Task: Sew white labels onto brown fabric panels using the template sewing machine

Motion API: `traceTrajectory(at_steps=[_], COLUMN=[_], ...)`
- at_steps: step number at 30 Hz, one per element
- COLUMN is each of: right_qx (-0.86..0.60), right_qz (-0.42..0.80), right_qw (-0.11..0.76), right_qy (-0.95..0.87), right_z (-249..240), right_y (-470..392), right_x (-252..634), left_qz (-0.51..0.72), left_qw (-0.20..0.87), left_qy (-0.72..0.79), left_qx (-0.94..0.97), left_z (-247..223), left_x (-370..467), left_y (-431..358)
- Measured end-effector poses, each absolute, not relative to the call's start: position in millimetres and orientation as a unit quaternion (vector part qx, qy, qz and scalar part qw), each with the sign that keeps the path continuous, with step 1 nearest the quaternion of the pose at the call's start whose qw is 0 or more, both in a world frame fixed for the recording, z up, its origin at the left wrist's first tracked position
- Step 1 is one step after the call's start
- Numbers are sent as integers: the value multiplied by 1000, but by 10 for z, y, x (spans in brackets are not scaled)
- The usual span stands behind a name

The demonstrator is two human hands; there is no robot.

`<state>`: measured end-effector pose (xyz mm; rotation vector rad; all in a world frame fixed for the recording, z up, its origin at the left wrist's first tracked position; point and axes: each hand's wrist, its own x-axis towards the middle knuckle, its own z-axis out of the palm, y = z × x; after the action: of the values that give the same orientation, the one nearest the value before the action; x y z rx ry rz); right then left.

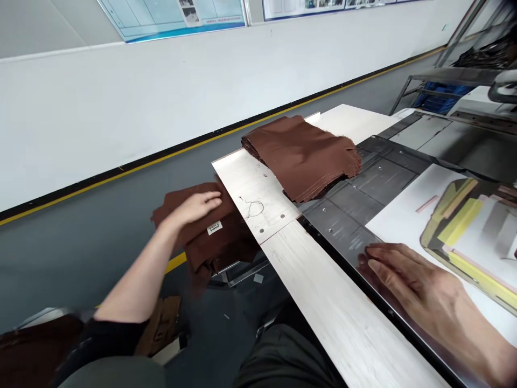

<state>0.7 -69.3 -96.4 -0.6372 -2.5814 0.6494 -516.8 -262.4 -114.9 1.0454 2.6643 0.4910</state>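
Note:
My left hand lies with fingers stretched out on top of a pile of brown fabric pieces, low beside the table's left edge. A small white label with dark lettering shows on that pile, just below the hand. On the right, my right hand rests extended over the dark metal plate, near the white sheet, with nothing visible in it. Another stack of brown fabric, with frayed edges, sits across the pale board and the plate, apart from both hands.
Yellow and pink strips lie within a template on the white sheet. Part of a machine and blue crates stand at the far right. A cardboard box is on the floor. A white wall runs behind.

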Motion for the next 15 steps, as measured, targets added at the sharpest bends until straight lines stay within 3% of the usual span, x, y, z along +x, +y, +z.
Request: traceTrajectory(at_steps=[7, 15], right_qx=[-205, -206], right_qz=[134, 118], right_qw=[226, 217], right_qy=[-943, -947], right_z=[-1221, -1287], right_y=[-626, -677], right_x=[110, 121], left_qz=[43, -11], left_qw=[144, 76], left_qy=[910, 944], left_qx=[387, 321], left_z=[-2435, -2671], left_x=[-4773, -4731], left_y=[-2457, -2555])
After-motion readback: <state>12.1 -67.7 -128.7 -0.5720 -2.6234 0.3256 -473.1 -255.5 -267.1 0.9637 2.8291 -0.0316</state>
